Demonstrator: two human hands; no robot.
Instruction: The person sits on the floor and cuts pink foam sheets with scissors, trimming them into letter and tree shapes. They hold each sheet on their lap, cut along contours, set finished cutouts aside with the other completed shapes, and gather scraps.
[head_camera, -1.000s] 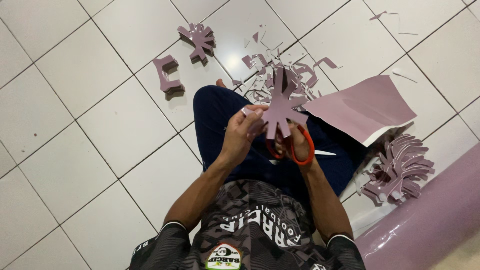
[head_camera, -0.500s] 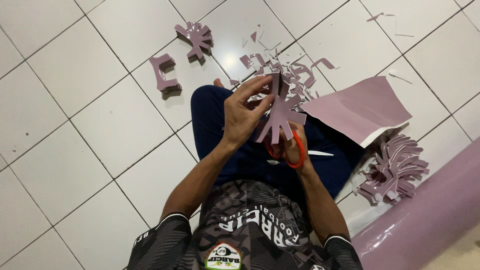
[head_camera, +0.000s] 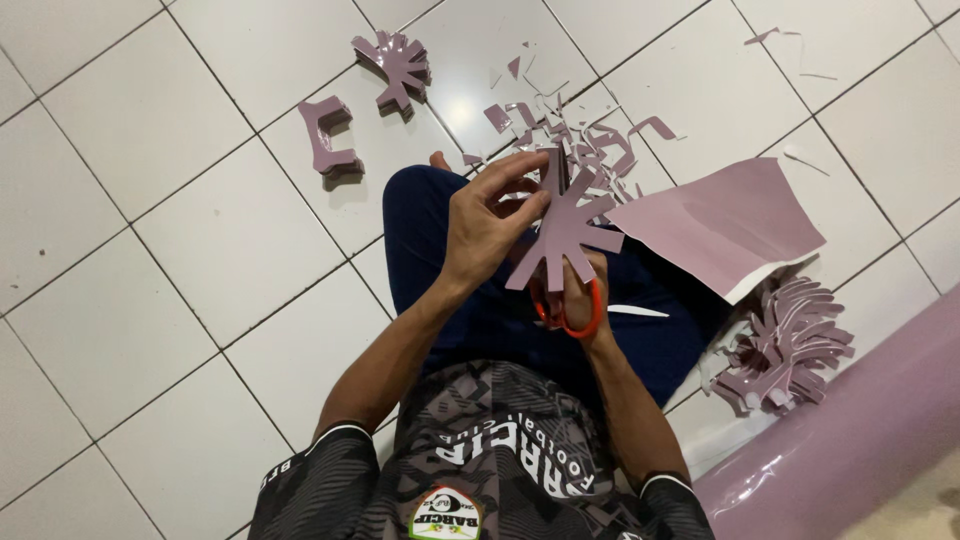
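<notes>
**Hands, cutout, scissors**

Left hand (head_camera: 487, 222): fingers pinched on mauve spoked cutout (head_camera: 566, 228), held above the lap. Right hand (head_camera: 580, 290): closed through orange scissors (head_camera: 566, 305), under the cutout. Beside: mauve sheet (head_camera: 720, 222) on the knee. Beyond: scraps (head_camera: 560, 125) on white tiles (head_camera: 200, 240); cutout stack (head_camera: 785, 345) at right.

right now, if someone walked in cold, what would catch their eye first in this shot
Probably the mauve spoked cutout at centre frame, pinched by the left hand while the right hand works orange-handled scissors under it. Next, the mauve litter on the white tile floor: scraps beyond the knee, a big mauve sheet to the right, and a pile of finished cutouts lower right.
</notes>
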